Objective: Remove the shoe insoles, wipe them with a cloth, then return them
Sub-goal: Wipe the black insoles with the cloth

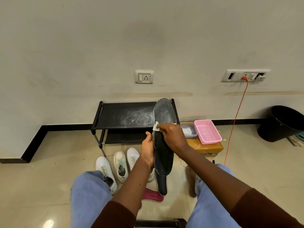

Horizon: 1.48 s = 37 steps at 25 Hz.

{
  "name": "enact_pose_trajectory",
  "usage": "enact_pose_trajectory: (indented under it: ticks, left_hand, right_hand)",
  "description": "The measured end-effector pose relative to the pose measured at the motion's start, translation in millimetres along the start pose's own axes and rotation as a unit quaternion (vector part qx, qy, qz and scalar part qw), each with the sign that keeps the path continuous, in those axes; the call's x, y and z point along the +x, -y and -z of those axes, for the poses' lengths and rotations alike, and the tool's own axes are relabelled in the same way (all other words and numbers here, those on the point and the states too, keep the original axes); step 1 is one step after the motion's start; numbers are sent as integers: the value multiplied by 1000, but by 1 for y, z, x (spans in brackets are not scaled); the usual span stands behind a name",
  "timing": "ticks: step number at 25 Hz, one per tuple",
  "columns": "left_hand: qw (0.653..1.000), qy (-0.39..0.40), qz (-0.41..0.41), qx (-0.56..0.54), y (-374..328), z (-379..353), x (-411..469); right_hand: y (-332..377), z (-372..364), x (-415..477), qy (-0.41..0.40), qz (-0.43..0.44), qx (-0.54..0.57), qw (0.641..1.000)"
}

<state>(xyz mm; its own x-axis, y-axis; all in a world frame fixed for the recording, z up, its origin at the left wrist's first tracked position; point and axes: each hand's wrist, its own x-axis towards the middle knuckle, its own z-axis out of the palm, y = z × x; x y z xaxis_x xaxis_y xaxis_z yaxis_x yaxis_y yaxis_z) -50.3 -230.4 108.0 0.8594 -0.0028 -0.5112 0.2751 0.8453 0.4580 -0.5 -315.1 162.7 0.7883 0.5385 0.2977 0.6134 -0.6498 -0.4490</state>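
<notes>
- Right hand (172,137) closed on a white cloth (156,126), pressing it to a dark insole (162,129).
- Left hand (148,149) grips the insole's left edge, holding it upright over the lap.
- Below, on the floor: white shoes (120,165) and a red insole (152,195).
- Behind: black rack (125,115), pink basket (207,131).

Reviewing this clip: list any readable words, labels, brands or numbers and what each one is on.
None can be read in this view.
White shoes: no brand mark visible.
Dark insole held in the hands: stitching only, no print.
Yellow box under the pink basket: no legible print.
Wall sockets: only switch and pin holes, no lettering.
</notes>
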Motion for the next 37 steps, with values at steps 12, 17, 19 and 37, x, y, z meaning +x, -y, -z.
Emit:
enact_pose_trajectory:
  ticks: [12,17,19,37]
  left_hand:
    - [997,40,-60,-21,-17,-7,4]
    - [996,60,-54,-33,-19,-9,-1]
    - [997,52,-56,-16,-19,-12,0]
    - [995,56,-63,-52,-31,-18,3]
  right_hand:
    - [15,16,-15,58,-172,174,968]
    - [2,27,-5,84,-308,200,926]
    - [-1,26,-1,93,-347,225,906]
    - [0,46,2,180,-437,317,822]
